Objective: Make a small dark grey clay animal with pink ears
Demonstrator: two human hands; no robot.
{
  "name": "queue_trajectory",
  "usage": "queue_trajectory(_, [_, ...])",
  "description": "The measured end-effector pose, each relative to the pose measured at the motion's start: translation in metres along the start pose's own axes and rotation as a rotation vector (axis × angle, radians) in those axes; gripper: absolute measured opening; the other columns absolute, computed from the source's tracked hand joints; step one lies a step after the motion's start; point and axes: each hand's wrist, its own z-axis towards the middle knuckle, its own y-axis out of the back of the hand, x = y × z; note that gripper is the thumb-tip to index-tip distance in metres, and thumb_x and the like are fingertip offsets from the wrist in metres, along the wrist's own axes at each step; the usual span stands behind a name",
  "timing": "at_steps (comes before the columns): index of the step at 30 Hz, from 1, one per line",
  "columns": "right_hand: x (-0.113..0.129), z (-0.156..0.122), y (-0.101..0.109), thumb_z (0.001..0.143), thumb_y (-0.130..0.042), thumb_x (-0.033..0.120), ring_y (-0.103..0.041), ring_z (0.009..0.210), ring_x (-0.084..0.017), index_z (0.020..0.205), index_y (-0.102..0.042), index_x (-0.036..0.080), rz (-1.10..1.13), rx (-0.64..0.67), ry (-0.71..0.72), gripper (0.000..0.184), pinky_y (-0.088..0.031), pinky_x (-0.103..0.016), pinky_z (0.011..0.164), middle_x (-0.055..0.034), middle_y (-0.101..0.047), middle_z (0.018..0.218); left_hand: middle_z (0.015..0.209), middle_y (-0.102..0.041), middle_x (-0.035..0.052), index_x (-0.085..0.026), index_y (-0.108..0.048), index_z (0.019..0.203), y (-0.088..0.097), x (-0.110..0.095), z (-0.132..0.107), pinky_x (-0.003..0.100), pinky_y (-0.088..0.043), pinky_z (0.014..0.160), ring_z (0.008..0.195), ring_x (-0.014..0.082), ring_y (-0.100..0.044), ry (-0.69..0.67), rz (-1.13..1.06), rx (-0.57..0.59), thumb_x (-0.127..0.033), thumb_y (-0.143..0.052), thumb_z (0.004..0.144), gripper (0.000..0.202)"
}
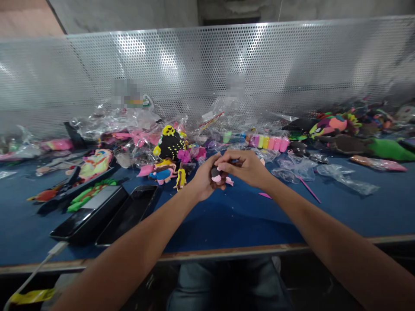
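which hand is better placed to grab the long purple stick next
Probably the right hand: it is nearer the long purple stick, while the left hand is farther off and cradles the black-and-pink piece.

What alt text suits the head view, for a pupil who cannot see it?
A left hand holds a small black-and-pink lump over a blue table, the right hand touching it. Behind lie crumpled clear plastic bags and colourful modelled figures, before a grey perforated metal panel.
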Motion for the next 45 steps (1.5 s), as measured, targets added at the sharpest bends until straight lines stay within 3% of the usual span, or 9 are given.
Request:
queue_trajectory(6, [-0.0029,-0.0005,-0.0022,0.082,-0.068,0.036,-0.062,0.062,-0.013,0.072,-0.066,0.019,0.001,0.05,-0.068,0.021,-0.05,-0.026,0.061,-0.0002,-0.068,0.07,0.045,-0.044,-0.0043,-0.018,-0.052,0.063,-0.0007,0.0018,0.0022,0.022,-0.043,0.033,0.033,0.0099,-0.043,-0.05,0.048,-0.1,-0.038,-0.046,0.094,0.037])
queue_trajectory(16, [-0.0034,0.0026,0.0007,0.081,-0.07,0.041,-0.058,0.053,-0.01,0.075,-0.07,0.018,0.027,0.02,-0.121,0.024,-0.046,-0.023,0.051,-0.0004,-0.07,0.066,0.047,-0.048,-0.0019,-0.018,-0.05,0.061,0.0001,0.0026,0.0028,0.022,-0.043,0.034,0.034,0.0103,-0.045,-0.056,0.091,-0.166,-0.039,-0.045,0.095,0.04])
queue_trajectory(21, [-0.0049,0.0047,0.0021,0.085,-0.065,0.038,-0.062,0.061,-0.012,0.081,-0.07,0.018,0.021,-0.054,-0.04,0.022,-0.048,-0.024,0.054,-0.002,-0.071,0.073,0.045,-0.046,-0.0021,-0.018,-0.046,0.056,-0.0013,-0.0017,0.0003,0.023,-0.042,0.036,0.032,0.0088,-0.04,-0.023,-0.07,-0.047,-0.041,-0.038,0.098,0.048])
queue_trajectory(25, [-0.0056,0.0027,0.0011,0.084,-0.065,0.031,-0.064,0.069,-0.013,0.088,-0.073,0.02,-0.041,-0.056,-0.008,0.014,-0.051,-0.024,0.058,-0.0026,-0.073,0.081,0.043,-0.043,-0.0039,-0.018,-0.049,0.06,-0.0001,-0.0038,0.0002,0.022,-0.041,0.036,0.03,0.0082,-0.037,0.012,-0.136,-0.05,-0.039,-0.035,0.099,0.046])
queue_trajectory(29, [-0.0082,-0.0008,0.0012,0.085,-0.062,0.022,-0.065,0.078,-0.014,0.099,-0.073,0.024,-0.188,-0.042,0.151,0.018,-0.053,-0.025,0.064,-0.0025,-0.071,0.092,0.043,-0.045,-0.0041,-0.017,-0.052,0.06,0.0014,-0.0033,0.0003,0.023,-0.043,0.037,0.03,0.0076,-0.036,0.02,-0.135,-0.021,-0.043,-0.042,0.096,0.046])
queue_trajectory(33, [-0.0086,-0.0019,0.0035,0.087,-0.059,0.016,-0.064,0.078,-0.013,0.101,-0.072,0.027,-0.321,-0.021,0.294,0.022,-0.052,-0.025,0.063,-0.0013,-0.069,0.088,0.042,-0.043,-0.0042,-0.017,-0.052,0.056,-0.0002,-0.004,-0.0007,0.023,-0.044,0.037,0.03,0.0076,-0.037,0.045,-0.124,-0.04,-0.05,-0.046,0.094,0.051])
queue_trajectory(45, [-0.0069,-0.0004,0.0073,0.092,-0.06,0.025,-0.065,0.076,-0.014,0.093,-0.073,0.026,-0.377,-0.012,0.332,0.012,-0.05,-0.027,0.07,-0.0006,-0.07,0.083,0.043,-0.045,-0.0028,-0.017,-0.049,0.055,-0.0034,-0.0036,-0.0028,0.022,-0.042,0.037,0.03,0.0076,-0.038,0.078,-0.132,-0.04,-0.04,-0.036,0.099,0.052])
